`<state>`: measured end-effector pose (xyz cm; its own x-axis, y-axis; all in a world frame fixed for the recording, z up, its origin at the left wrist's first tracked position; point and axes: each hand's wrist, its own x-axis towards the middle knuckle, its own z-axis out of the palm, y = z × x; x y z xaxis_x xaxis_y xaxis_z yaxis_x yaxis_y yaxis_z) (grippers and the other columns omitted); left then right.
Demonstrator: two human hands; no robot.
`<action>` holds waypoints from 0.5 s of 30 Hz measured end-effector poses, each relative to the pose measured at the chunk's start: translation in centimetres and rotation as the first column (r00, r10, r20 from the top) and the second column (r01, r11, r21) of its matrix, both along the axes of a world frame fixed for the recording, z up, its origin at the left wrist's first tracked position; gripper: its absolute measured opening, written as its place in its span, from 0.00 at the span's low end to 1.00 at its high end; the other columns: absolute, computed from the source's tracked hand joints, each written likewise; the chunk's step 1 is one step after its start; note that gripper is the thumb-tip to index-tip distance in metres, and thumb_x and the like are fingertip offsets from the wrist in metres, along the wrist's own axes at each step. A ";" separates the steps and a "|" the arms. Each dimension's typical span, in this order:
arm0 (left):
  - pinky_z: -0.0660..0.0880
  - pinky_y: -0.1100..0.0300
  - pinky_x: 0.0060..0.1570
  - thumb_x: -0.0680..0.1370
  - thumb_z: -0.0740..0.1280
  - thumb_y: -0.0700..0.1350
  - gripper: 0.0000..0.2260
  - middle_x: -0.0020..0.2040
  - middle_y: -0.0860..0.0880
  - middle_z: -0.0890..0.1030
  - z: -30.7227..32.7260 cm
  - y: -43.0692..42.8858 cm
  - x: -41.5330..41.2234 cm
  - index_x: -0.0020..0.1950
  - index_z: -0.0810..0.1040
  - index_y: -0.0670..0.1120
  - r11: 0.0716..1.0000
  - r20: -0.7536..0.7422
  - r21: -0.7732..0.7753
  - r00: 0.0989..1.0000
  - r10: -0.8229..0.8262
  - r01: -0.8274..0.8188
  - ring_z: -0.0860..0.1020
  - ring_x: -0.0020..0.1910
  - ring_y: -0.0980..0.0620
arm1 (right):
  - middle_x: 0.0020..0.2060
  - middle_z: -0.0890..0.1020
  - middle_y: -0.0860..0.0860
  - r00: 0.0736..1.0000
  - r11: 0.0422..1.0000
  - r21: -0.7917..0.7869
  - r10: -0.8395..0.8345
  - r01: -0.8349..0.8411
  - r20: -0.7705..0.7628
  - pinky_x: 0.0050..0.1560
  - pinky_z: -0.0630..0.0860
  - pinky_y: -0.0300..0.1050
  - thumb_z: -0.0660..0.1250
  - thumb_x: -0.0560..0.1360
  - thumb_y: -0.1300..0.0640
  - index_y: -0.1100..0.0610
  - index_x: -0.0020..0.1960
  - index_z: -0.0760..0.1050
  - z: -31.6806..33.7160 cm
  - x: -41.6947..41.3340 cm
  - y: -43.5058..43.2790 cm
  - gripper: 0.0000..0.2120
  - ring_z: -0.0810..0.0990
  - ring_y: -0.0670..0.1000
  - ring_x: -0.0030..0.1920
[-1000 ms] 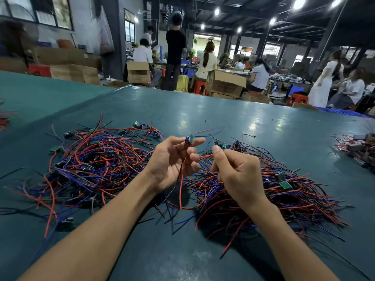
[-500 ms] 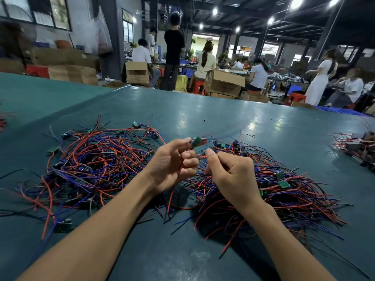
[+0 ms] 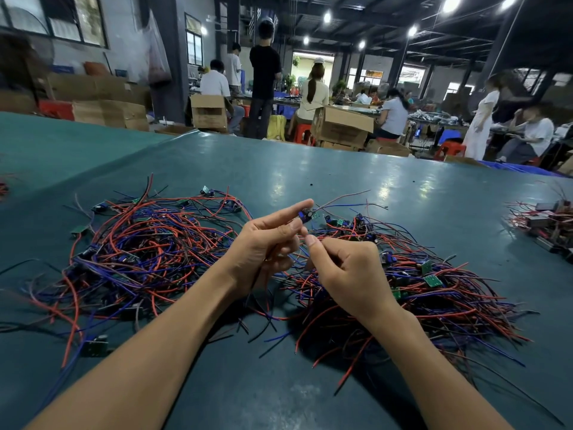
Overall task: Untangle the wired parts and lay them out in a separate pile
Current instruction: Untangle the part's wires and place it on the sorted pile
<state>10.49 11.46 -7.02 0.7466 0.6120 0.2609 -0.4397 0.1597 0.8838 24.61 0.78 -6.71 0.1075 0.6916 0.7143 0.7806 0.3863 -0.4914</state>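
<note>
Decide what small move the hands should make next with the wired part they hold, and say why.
Probably draw the left hand, pinching the small board, up and away from the right hand, whose curled grip seems to hold its wires. Wires below the hands run toward the right pile, so the part looks not yet free.

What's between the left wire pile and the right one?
Head view: both hands. The left hand pinches a small board, the right hand is curled beside it. Under them, stray wires on the table.
</note>
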 end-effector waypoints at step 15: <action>0.74 0.73 0.42 0.78 0.71 0.36 0.15 0.50 0.46 0.87 8.0 -5.2 6.9 0.65 0.82 0.43 0.556 -0.172 0.831 0.957 0.234 0.013 0.81 0.41 0.67 | 0.30 0.74 0.50 0.805 0.909 -0.256 0.412 -0.330 0.427 0.34 0.65 0.46 0.61 0.78 0.53 0.49 0.35 0.61 -1.3 -5.7 -1.2 0.14 0.69 0.51 0.31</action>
